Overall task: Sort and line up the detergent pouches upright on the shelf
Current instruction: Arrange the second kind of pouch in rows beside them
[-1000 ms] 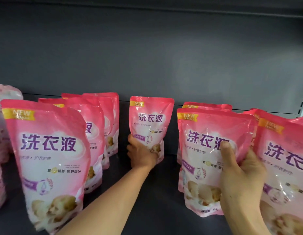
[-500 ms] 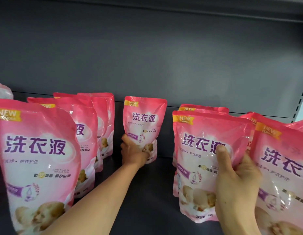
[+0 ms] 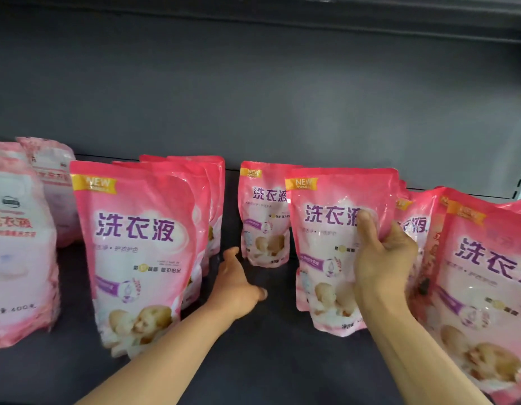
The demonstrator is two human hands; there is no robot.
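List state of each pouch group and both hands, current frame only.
Back pouch: upright, untouched.
Held pouch: upright, gripped by the right hand.
Left pouch row: upright, lined up front to back.
Right pouches: leaning, overlapping.
Pale pouches: upright, far left.
Left hand: open, holds nothing.
Right hand: fingers curled round the held pouch.

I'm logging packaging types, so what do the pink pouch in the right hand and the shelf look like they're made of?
Pink pouch: likely flexible plastic film, glossy; it shows wrinkles and bright glare under the right hand. Shelf: probably painted metal, matte dark grey, smooth; material uncertain.
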